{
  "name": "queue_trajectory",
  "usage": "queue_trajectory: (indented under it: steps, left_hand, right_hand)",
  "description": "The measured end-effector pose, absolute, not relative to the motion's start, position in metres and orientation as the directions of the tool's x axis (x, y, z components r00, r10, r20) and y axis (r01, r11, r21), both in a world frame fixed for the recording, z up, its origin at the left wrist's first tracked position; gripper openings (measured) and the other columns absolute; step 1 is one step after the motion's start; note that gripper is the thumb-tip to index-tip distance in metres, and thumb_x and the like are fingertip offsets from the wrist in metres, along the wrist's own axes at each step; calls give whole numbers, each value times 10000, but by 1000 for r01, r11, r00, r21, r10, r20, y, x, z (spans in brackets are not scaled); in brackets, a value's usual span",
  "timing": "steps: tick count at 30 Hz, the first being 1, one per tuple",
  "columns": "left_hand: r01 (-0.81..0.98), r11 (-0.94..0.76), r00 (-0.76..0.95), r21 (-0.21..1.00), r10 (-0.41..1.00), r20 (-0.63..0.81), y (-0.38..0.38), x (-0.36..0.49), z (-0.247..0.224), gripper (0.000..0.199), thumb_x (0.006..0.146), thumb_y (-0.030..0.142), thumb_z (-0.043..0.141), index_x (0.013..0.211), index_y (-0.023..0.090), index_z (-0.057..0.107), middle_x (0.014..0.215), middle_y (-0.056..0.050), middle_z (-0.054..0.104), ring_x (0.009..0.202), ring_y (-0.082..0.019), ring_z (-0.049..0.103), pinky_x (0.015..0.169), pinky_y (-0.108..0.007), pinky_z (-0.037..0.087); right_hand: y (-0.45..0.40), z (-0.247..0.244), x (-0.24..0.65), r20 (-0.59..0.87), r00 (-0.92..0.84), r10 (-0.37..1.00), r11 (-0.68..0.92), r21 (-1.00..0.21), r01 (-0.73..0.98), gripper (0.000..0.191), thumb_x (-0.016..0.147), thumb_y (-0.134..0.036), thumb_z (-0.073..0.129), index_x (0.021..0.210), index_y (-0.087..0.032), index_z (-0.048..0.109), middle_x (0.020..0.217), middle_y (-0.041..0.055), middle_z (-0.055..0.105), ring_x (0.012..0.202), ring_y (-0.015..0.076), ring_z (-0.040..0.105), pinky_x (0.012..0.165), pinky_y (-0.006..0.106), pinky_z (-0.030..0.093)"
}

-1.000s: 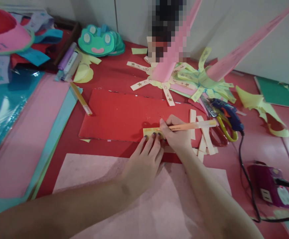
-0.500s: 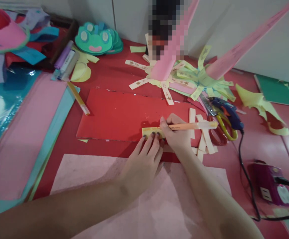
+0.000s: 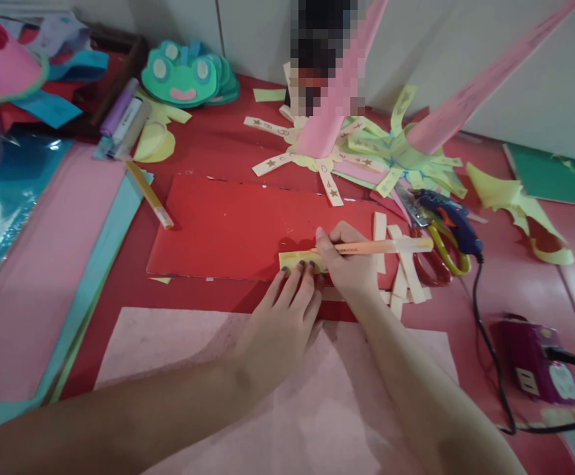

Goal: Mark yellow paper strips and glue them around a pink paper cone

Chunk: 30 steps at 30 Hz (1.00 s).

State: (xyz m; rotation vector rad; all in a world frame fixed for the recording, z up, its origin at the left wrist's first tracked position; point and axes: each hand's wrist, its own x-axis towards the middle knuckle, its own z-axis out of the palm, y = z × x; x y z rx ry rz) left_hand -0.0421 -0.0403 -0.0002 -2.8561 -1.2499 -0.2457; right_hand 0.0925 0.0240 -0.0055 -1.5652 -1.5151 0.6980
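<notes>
My right hand (image 3: pixel 351 260) grips an orange marker pen (image 3: pixel 381 247), its tip down at a small pale yellow paper strip (image 3: pixel 292 258). Faint marks show on the strip's upper edge. The fingers of my left hand (image 3: pixel 287 303) lie stretched out, their tips pressing the strip's lower edge against a red board (image 3: pixel 218 224). Just right of my right hand, several cream paper strips (image 3: pixel 406 267) lie loosely overlapping. Below the board a large pale pink sheet (image 3: pixel 169 343) spreads under both forearms.
A blue glue gun (image 3: pixel 450 221) and scissors (image 3: pixel 433 260) lie at the right, with a cord running to a purple power box (image 3: pixel 539 363). Pink paper cones (image 3: pixel 446 122) with lettered strips stand behind. Green frog cutouts (image 3: pixel 183 79), a yellow pen (image 3: pixel 149 194) and coloured sheets (image 3: pixel 45 264) are leftward.
The whole view has shifted slightly, so things sit a little further left. Both hands keep nearly the same pose on the strip, the pen still at its upper edge.
</notes>
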Motion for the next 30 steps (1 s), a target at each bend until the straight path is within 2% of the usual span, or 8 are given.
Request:
queue_trajectory:
  steps: [13,19,26,30]
  left_hand:
    - [733,-679,667,41,730,148,-39,-42,0,427,924,285,283,1199,49,508,1250,-145,529,1218,-283,444,1020,-405,372]
    - [728,-684,671,37,724,161,-39,-42,-2,417,917,286,312,1203,54,507,1259,-148,521,1218,-291,442,1018,-408,368]
    - [730,-682,670,37,725,161,-40,-42,-1,424,922,288,298,1206,52,507,1251,-148,527,1212,-288,448,1014,-410,374]
    - [730,-683,671,37,726,151,-40,-42,0,419,922,273,295,1208,51,506,1260,-148,521,1214,-287,448,1013,-406,379]
  right_hand:
    - [25,-7,92,222,60,973,158,-835,527,338,765,-202,484,516,-200,255,457,-83,248,423,46,240,389,189,214]
    - [25,-7,94,248,168,954,128,-846,518,350,782,-211,488,512,-199,267,460,-82,252,427,49,245,396,192,222]
    - [25,-6,95,154,150,977,62,-871,488,370,807,-294,502,516,-204,292,442,-83,287,414,55,296,409,198,272]
    - [24,-5,94,158,138,978,67,-858,509,366,795,-280,512,518,-203,286,447,-83,279,416,54,276,398,194,255]
